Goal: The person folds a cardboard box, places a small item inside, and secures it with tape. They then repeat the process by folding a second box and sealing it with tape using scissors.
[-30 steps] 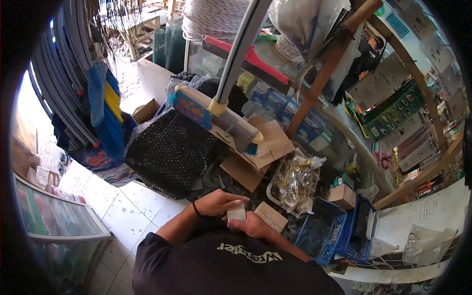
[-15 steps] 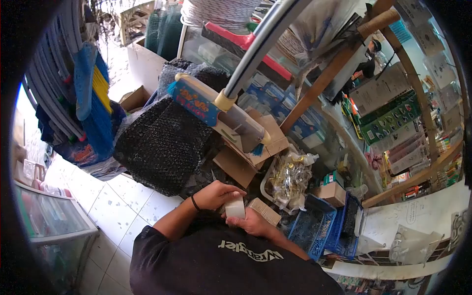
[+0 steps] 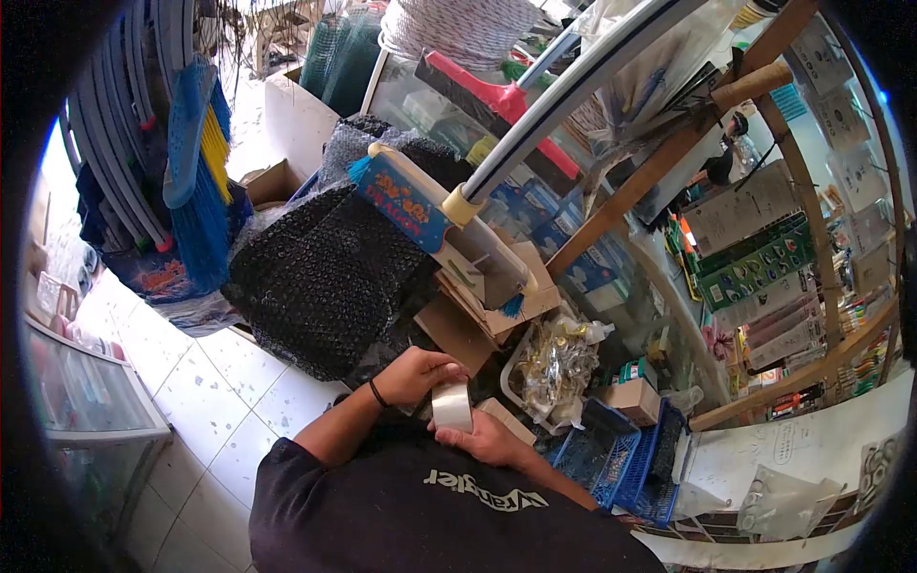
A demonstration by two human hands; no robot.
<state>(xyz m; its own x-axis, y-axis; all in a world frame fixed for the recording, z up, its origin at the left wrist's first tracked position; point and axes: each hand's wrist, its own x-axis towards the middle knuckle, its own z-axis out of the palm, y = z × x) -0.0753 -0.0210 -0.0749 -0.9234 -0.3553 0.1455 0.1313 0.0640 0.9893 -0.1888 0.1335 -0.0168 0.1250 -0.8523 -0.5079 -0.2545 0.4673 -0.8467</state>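
I hold a roll of pale tape (image 3: 452,406) in front of my chest with both hands. My left hand (image 3: 417,373), with a black band on the wrist, curls over the top and left side of the roll. From below, my right hand (image 3: 489,442) cups it. My black shirt fills the bottom of the view. A small brown box (image 3: 506,421) lies just to the right of the roll.
A push broom with a blue and cream head (image 3: 430,222) leans over a black mesh bundle (image 3: 325,277) and cardboard boxes (image 3: 501,307). To the right are a bag of brass fittings (image 3: 554,363), blue baskets (image 3: 621,460) and a wooden pole (image 3: 659,167). A glass cabinet (image 3: 86,396) stands at left on white tile floor.
The roll has turned in my hands and shows more of its round edge. Both hands have shifted slightly left and up in the view. The view has tilted.
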